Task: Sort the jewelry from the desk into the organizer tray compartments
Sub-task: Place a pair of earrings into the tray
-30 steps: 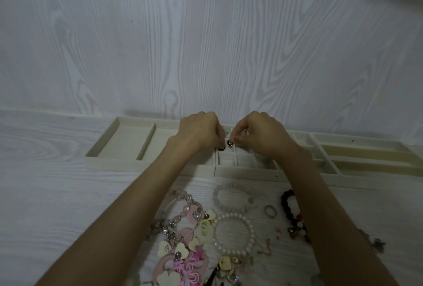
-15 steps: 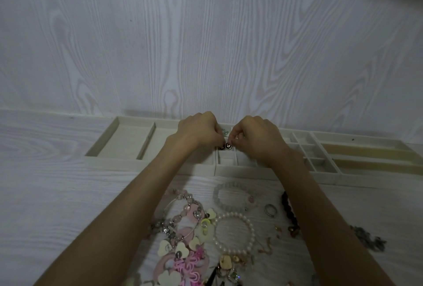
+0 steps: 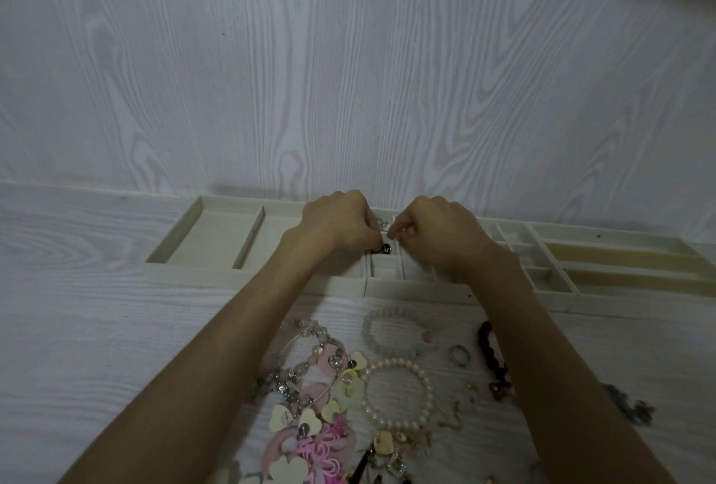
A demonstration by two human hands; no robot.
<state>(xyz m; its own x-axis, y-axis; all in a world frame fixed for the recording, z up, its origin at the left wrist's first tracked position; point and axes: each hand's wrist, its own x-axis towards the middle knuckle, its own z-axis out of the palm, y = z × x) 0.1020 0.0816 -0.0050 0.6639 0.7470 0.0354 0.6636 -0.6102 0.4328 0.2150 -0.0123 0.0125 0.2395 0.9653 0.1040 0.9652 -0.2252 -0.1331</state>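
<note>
Since 1 second ago, barely shifted: both hands still knuckle to knuckle over the organizer tray [image 3: 217, 235] at centre frame, the small dark-stoned piece [image 3: 385, 249] a touch lower between them. Left hand [image 3: 337, 226] curled, fingertips pinching that dark piece just above the small middle compartments. Right hand [image 3: 434, 231] curled too, fingertips pinched together close beside it; whether gripping anything, cannot tell. Something silvery [image 3: 381, 222] glimpsed behind the knuckles, too small to identify. On the desk [image 3: 97, 328] at lower centre: 2 pale bead bracelets [image 3: 399, 394], a silver ring [image 3: 459, 355], a dark bead strand [image 3: 490, 352], pink heart-charm pieces [image 3: 310, 441].
</note>
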